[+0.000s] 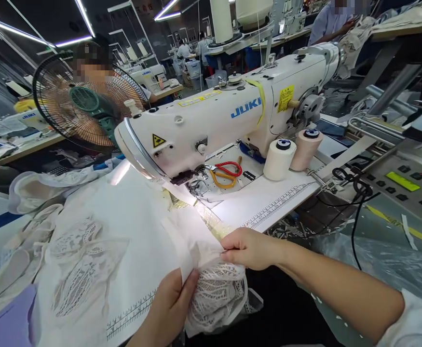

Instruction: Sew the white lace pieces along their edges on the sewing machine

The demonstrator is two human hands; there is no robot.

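A white lace bra (216, 294) hangs over the table's front edge, its moulded lace cup facing me. My left hand (169, 296) pinches its white fabric edge between thumb and fingers. Further right, my right hand (252, 248) is closed on the same edge. From between my hands the fabric runs up toward the needle area of a white JUKI sewing machine (211, 125). The needle itself is hard to make out under the machine head. Red-handled scissors (228, 168) and a yellow-handled tool (223, 180) lie on the machine bed.
Two thread cones, one cream (279, 161) and one pinkish (306, 152), stand right of the machine. Lace pieces (82, 260) and bra parts (33, 190) lie on the left. A fan (84, 99) is behind. A control panel (404, 178) sits at right. Other people work farther back.
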